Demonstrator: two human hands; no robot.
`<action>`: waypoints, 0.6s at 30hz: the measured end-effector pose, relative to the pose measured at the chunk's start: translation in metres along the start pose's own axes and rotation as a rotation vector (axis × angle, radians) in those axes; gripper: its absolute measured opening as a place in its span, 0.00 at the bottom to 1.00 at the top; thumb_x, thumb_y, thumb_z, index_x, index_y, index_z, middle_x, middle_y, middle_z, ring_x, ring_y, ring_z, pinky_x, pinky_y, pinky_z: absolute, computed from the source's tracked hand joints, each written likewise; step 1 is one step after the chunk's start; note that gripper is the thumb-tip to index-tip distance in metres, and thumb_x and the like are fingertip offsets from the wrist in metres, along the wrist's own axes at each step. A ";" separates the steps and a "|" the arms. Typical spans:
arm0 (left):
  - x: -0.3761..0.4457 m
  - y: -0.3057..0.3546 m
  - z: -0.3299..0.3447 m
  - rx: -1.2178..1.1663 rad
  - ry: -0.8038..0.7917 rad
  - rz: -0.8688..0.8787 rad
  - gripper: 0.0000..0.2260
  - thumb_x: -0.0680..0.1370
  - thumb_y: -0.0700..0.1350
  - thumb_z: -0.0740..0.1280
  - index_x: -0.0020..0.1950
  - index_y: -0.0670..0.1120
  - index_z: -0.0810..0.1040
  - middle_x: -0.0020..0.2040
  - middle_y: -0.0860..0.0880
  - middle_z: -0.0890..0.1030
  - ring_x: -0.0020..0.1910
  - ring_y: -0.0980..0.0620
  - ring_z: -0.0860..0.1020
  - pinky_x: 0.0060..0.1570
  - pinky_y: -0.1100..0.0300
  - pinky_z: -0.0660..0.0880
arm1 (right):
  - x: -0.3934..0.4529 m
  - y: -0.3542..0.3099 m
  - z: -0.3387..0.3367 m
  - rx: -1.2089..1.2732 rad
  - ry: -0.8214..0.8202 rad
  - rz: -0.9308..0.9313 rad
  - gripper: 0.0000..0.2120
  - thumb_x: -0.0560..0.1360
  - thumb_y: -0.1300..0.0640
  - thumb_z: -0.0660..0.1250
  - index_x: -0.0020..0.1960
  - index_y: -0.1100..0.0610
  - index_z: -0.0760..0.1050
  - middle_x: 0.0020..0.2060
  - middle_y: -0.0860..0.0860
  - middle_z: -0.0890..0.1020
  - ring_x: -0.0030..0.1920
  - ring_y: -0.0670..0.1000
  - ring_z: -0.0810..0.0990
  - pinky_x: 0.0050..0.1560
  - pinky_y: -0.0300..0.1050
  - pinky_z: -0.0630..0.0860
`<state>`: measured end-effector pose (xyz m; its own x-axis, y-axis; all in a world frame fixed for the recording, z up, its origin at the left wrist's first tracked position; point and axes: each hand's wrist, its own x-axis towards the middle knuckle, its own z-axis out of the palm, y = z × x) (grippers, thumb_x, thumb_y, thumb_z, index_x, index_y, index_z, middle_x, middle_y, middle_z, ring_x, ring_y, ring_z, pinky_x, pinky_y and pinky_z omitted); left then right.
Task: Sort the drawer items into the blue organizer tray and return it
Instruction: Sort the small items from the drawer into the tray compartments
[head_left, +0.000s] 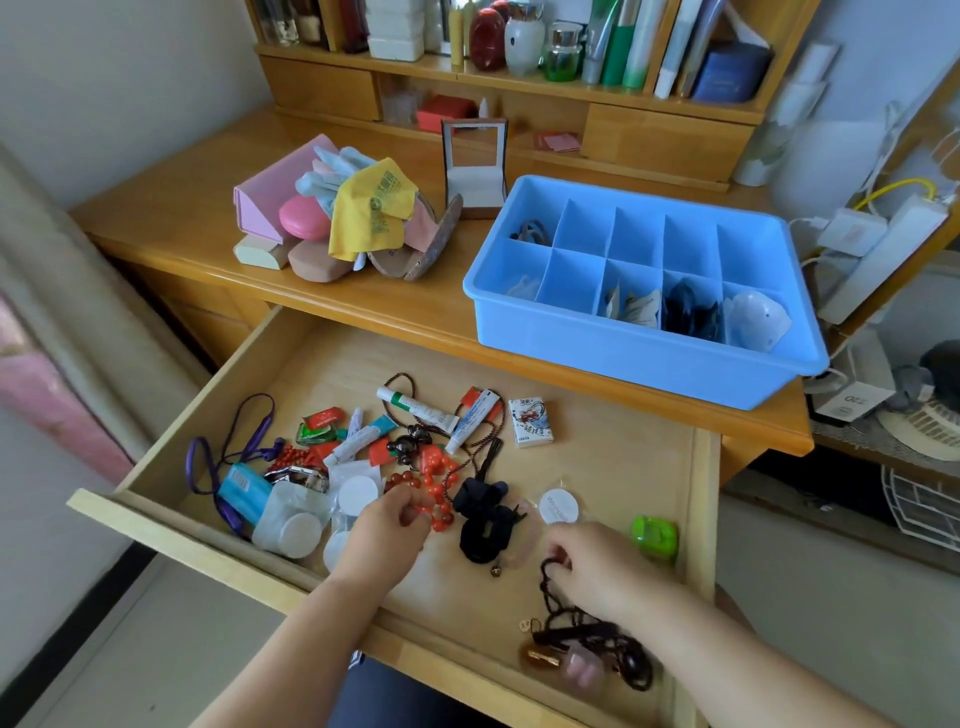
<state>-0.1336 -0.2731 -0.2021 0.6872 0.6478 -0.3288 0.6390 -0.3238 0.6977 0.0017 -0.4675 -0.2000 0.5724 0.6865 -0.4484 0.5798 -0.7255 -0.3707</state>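
Note:
The wooden drawer (613, 457) is pulled out and holds several small items. My left hand (382, 535) pinches a red bead bracelet (439, 499) in the drawer's middle. My right hand (597, 566) grips a dark brown cord necklace (587, 623) near the drawer's front right; its pendants hang below. Between the hands lies a navy scrunchie (483, 519). The blue organizer tray (644, 353) stands on the desk at the right, with dark hair ties, packets and a white item in some compartments.
Ointment tubes (415, 410), a small card box (530, 421), a purple cord (244, 447), round white pads (298, 530) and a green case (655, 535) lie in the drawer. Glasses cases and a yellow cloth (371, 213) pile up at the desk's left; a small open box (475, 171) stands behind.

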 end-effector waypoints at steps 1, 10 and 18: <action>0.000 0.000 0.000 0.008 0.002 0.000 0.07 0.76 0.41 0.63 0.49 0.52 0.77 0.38 0.51 0.75 0.32 0.57 0.72 0.25 0.74 0.66 | 0.007 -0.007 -0.003 0.002 0.076 -0.053 0.03 0.75 0.49 0.63 0.45 0.48 0.74 0.42 0.45 0.79 0.44 0.50 0.77 0.40 0.41 0.70; 0.004 -0.004 0.004 -0.033 0.022 -0.001 0.12 0.74 0.39 0.63 0.40 0.57 0.75 0.33 0.53 0.74 0.30 0.56 0.71 0.28 0.71 0.67 | 0.059 -0.047 0.004 -0.111 -0.008 -0.424 0.10 0.79 0.59 0.56 0.50 0.59 0.76 0.57 0.52 0.78 0.60 0.53 0.73 0.59 0.49 0.70; 0.003 -0.005 0.005 -0.050 -0.011 0.027 0.14 0.74 0.38 0.62 0.40 0.58 0.76 0.31 0.57 0.73 0.30 0.60 0.71 0.29 0.71 0.66 | 0.049 -0.014 -0.036 0.512 0.268 -0.068 0.07 0.77 0.59 0.64 0.42 0.50 0.77 0.39 0.44 0.82 0.41 0.42 0.80 0.43 0.37 0.75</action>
<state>-0.1332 -0.2734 -0.2100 0.7078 0.6318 -0.3160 0.6024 -0.3061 0.7372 0.0428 -0.4215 -0.1875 0.7092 0.6721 -0.2128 0.3045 -0.5643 -0.7674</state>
